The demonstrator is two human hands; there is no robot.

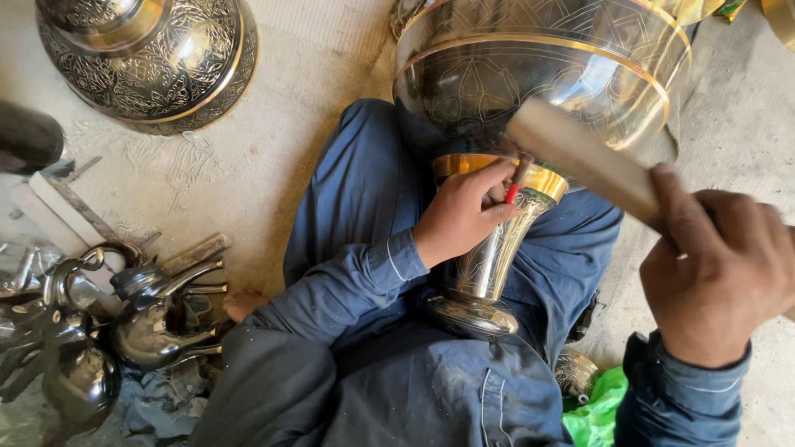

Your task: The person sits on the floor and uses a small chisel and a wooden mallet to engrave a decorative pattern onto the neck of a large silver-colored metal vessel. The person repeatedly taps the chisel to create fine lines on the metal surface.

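A large engraved metal vessel [546, 66] with gold bands lies across my lap, its slim pedestal foot [484, 273] pointing toward me. My left hand [460, 211] grips a thin chisel with a red band [516, 184], its tip against the gold collar of the vessel. My right hand [716, 273] is closed on the handle of a wooden mallet [580, 157], raised and blurred above the chisel. My blue sleeves and trousers fill the lower middle.
Another engraved round vessel [153, 62] stands at the upper left on the concrete floor. Dark metal teapots and spouts [149, 319] are piled at the lower left beside flat tools [74, 207]. A green bag [596, 410] lies near my right knee.
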